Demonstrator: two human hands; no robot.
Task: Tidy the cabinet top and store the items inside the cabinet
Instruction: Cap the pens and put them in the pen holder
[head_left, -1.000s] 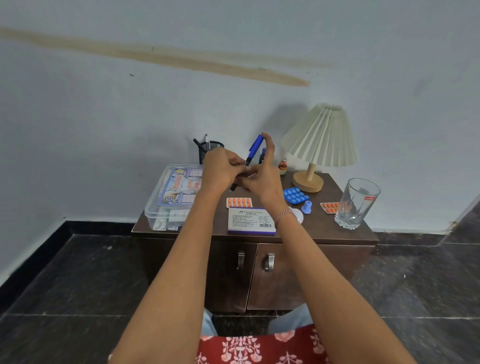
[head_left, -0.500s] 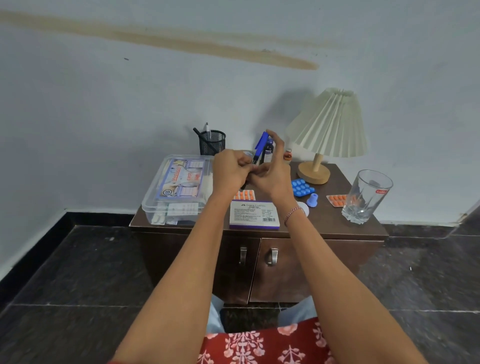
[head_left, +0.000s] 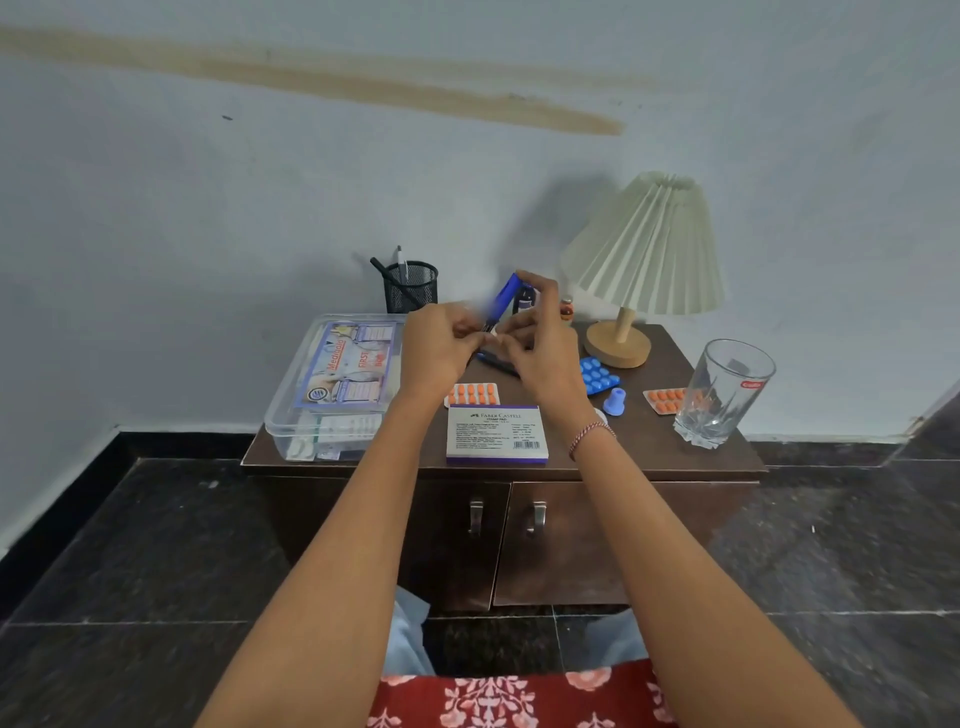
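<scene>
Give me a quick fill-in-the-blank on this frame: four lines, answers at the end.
1. The left hand and right hand together hold a pen with a ____ cap.
2. The cabinet doors are both ____.
3. The glass stands near the cabinet top's ____ edge.
4. The stamp pad box lies directly in front of a strip of ____ pills.
Answers: blue; closed; right; orange.

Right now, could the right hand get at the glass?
Probably, once freed: the right hand grips the pen, but nothing tall stands between it and the glass.
</scene>
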